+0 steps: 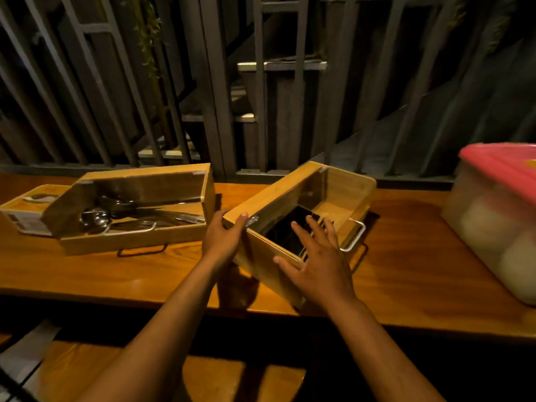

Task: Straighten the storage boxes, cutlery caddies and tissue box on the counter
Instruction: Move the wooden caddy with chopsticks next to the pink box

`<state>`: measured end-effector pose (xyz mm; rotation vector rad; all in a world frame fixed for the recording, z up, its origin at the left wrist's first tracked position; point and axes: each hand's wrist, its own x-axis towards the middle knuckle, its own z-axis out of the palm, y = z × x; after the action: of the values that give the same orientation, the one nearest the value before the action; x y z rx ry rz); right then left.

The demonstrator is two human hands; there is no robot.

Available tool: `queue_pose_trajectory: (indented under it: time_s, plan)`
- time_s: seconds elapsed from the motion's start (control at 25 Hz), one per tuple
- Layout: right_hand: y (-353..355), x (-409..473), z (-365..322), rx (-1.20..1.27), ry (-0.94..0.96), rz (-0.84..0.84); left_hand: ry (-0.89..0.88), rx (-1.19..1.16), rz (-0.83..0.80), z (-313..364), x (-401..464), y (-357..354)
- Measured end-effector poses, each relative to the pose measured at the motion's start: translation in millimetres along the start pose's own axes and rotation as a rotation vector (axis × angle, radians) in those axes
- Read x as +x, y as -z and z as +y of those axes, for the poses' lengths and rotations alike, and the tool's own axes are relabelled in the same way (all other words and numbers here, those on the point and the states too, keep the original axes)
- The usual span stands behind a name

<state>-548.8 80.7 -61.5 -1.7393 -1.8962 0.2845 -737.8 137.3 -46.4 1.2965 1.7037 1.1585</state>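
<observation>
Two wooden cutlery caddies stand on the wooden counter. The left caddy lies roughly parallel to the counter's edge and holds spoons and other metal cutlery. The right caddy sits skewed at an angle, with dark cutlery inside and a metal handle. My left hand grips its near left corner. My right hand hovers with spread fingers over its near side, thumb at the wooden wall. A tissue box lies at the far left, partly behind the left caddy.
A clear plastic storage box with a pink lid stands at the right end of the counter, holding pale round items. Dark railing bars rise behind the counter. A wooden bench lies below the near edge.
</observation>
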Motion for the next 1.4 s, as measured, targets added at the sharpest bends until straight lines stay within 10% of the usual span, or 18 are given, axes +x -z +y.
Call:
queue_pose_trajectory:
  time_s: [0.32,1.4]
  plan:
    - [44.7,-6.6,49.8,-0.041,-0.044,0.025,0.102,-0.074,-0.309,4.1,-25.8,-27.8]
    - [174.3,-35.4,285.3,-0.026,0.051,0.112,0.093,-0.165,-0.209,81.5,-138.0,-268.4]
